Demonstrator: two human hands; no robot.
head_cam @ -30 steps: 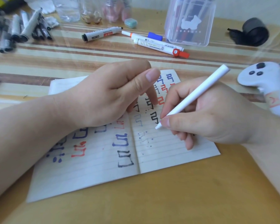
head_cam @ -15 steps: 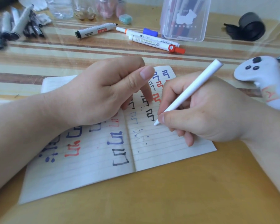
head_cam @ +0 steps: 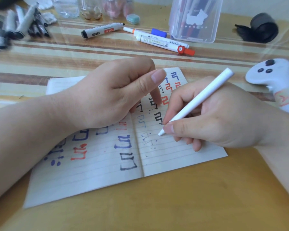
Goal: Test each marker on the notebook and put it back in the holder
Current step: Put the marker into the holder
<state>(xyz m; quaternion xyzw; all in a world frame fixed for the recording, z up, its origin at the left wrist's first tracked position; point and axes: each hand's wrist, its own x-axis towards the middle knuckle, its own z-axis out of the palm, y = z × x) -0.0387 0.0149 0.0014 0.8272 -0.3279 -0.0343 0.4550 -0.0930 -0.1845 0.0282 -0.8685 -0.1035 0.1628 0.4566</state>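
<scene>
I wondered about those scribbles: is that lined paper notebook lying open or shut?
Open: the lined paper notebook lies spread flat, both pages showing; the left hand presses it, the right hand holds a slim white marker.

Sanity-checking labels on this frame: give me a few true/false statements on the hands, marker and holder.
1. The right hand grips a white marker, tip down at the notebook's right page. True.
2. The left hand rests on the notebook. True.
3. The clear holder is empty. False: markers stand inside it.
4. The red-capped marker lies on the notebook. False: it lies on the table near the holder.
</scene>
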